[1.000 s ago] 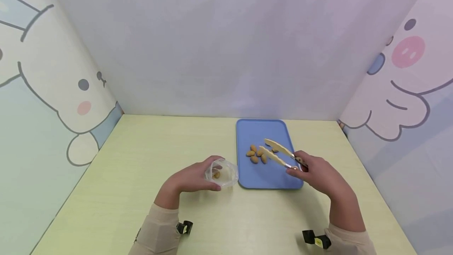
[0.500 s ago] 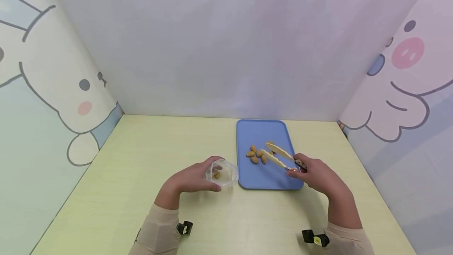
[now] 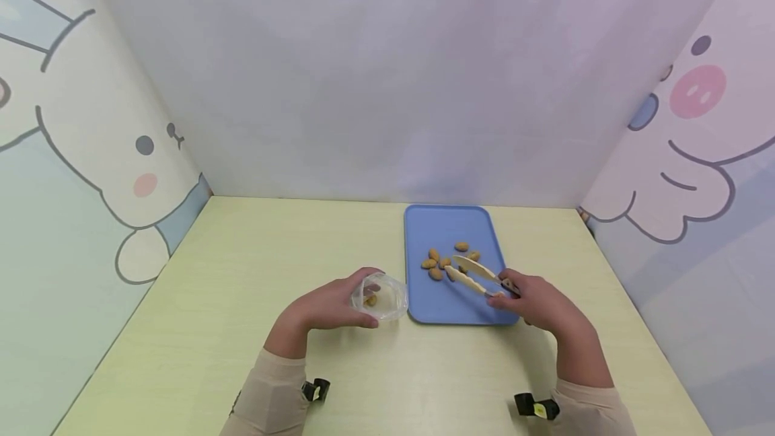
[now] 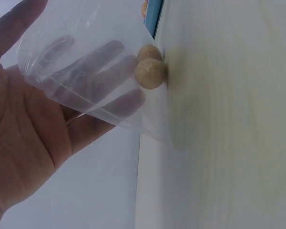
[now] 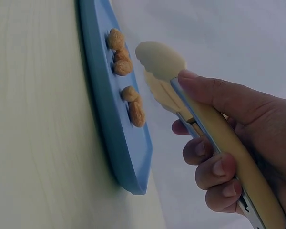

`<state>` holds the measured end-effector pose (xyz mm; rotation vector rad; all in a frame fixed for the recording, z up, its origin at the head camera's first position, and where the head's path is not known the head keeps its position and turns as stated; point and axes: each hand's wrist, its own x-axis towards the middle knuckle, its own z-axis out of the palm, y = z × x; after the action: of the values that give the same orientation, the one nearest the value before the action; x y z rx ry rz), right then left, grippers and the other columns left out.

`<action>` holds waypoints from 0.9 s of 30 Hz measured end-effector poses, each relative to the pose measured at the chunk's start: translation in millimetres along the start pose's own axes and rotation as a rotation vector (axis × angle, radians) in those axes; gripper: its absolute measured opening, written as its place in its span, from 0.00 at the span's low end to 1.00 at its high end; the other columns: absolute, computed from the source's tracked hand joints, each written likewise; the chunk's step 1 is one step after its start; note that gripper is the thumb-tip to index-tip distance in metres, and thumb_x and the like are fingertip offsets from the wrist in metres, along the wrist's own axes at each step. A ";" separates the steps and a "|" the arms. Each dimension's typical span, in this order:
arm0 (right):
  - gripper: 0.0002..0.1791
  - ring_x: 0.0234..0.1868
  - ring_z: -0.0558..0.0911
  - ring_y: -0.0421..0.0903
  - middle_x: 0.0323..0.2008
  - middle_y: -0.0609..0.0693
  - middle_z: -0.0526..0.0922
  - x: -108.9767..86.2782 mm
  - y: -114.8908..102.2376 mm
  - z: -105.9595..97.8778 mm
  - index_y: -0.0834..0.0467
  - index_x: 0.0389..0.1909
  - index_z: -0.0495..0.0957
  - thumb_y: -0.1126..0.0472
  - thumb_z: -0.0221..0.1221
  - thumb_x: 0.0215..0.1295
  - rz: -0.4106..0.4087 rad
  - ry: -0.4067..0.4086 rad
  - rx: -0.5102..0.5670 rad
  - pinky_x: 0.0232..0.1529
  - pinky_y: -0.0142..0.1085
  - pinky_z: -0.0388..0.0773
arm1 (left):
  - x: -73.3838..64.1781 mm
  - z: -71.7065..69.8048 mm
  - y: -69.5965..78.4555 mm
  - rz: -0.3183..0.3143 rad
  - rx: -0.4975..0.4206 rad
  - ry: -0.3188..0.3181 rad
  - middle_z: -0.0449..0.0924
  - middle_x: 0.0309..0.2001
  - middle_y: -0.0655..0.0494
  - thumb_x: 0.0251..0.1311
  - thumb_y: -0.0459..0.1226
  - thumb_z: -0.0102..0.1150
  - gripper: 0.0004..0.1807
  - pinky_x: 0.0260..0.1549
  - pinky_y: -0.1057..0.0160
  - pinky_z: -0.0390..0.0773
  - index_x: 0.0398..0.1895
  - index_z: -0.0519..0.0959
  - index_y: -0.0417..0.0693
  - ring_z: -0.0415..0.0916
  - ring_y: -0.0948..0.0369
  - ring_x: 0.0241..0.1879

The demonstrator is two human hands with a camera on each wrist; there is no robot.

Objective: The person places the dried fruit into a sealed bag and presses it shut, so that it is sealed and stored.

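Observation:
My left hand (image 3: 329, 301) holds a clear plastic bag (image 3: 393, 298), its mouth open, on the table left of the blue tray (image 3: 445, 224). In the left wrist view, two brown rounded pieces (image 4: 150, 74) show at the bag's bottom, and the fingers show through its wall. Over the tray, my right hand (image 3: 545, 301) grips tongs (image 3: 465, 279) with cream tips and wood-coloured handles. The tongs' tips stand apart among several brown oval nut-like pieces (image 3: 461, 246); nothing is visibly pinched. In the right wrist view the tips hover beside some lumpy brown pieces (image 5: 136, 114).
The pale yellow table (image 3: 290, 241) meets a light fabric back wall (image 3: 387, 86). Side walls with cartoon figures (image 3: 91, 120) stand left and right. The tray's raised rim (image 3: 463, 323) lies near the bag.
My right hand and the tongs have shifted slightly toward me and lower over the tray, uncovering pieces at the tray's right. The left hand and bag have stayed in place.

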<state>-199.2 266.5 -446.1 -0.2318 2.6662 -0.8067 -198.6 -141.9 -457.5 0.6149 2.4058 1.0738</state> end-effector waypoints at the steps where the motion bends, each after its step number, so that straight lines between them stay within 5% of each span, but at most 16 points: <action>1: 0.29 0.22 0.73 0.47 0.25 0.50 0.70 0.3 0.4 0.7 0.53 0.53 0.72 0.38 0.63 0.59 0.000 -0.002 0.000 0.24 0.40 0.71 | 0.0 0.1 0.0 0.001 -0.001 -0.001 0.75 0.55 0.54 0.50 0.53 0.72 0.45 0.45 0.55 0.71 0.70 0.57 0.74 0.71 0.58 0.45; 27: 0.23 0.17 0.69 0.45 0.22 0.49 0.70 2.1 1.3 6.7 0.50 0.47 0.73 0.41 0.66 0.59 0.079 -0.052 -0.004 0.20 0.40 0.67 | -0.9 -0.1 0.6 0.002 0.010 -0.003 0.76 0.55 0.54 0.50 0.54 0.71 0.45 0.45 0.54 0.71 0.70 0.57 0.76 0.72 0.59 0.45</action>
<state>-198.7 263.7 -452.7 -0.1453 2.6109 -0.7609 -197.8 -142.2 -456.8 0.6226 2.4102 1.0612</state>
